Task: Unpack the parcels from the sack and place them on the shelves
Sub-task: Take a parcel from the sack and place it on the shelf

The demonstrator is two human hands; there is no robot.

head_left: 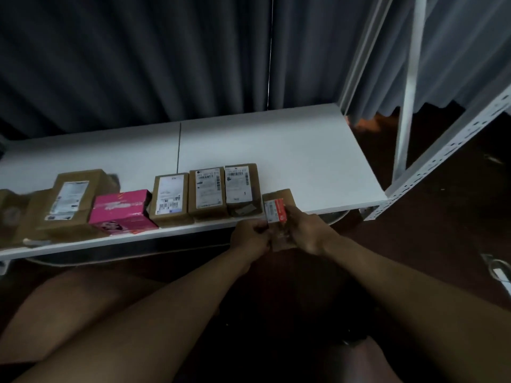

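Both forearms reach up from the bottom of the frame and meet just right of centre, at the front edge of the white shelf [290, 150]. The left hand [250, 239] and right hand [307, 233] grip a small brown parcel [279, 205] between them, fingers curled around its near end. The left holds its left side and the right its right side, with a finger over the red-and-white label on top. The far end of the parcel lies over the shelf edge; its near end hangs off, in the hands. Whether it rests on the board I cannot tell.

On the shelf, left of the held parcel, a row of parcels runs along the front edge. Three brown boxes [207, 193] stand side by side, touching, each with a white label on top. Next comes a pink box [123, 211], then a larger brown box [74, 201] with a label, then more blurred brown packages at the left edge of the frame.

The rest of the shelf, behind and to the right, is bare white board. A white slotted upright [453, 150] rises at the right, and grey curtain [138, 56] fills the upper frame.
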